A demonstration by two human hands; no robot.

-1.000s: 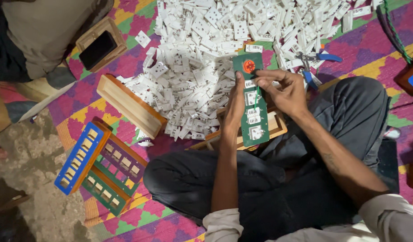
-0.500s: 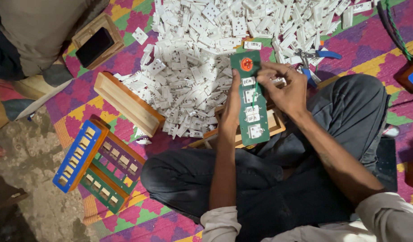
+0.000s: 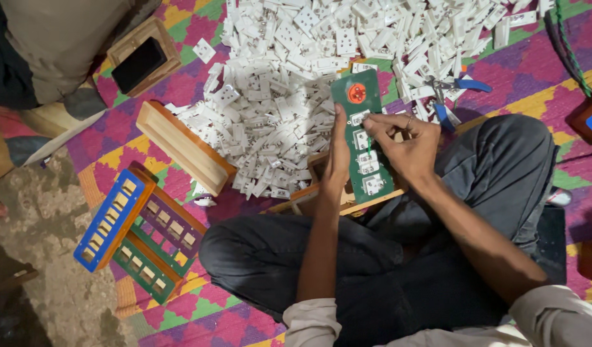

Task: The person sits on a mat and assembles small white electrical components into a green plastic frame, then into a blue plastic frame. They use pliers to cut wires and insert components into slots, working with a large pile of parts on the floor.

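On lap: long green socket board with red round button (image 3: pixel 363 138), steadied along its edge by left hand (image 3: pixel 338 157); right hand (image 3: pixel 405 144) now moved from board's upper edge to mid-board, fingertips pinched on white socket piece (image 3: pixel 360 119); white socket heap (image 3: pixel 296 83) beyond

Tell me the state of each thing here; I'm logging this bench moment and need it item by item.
Green panel: tilted, propped on a wooden frame, several white sockets fitted, red part at top.
Left hand: steadying the panel's left edge.
Right hand: fingertips pressing at a socket on the panel.
White socket pile: loose, heaped on the mat.
Blue-handled pliers: lying unused beside the pile.
Coloured frames: stacked on the mat, slots open.
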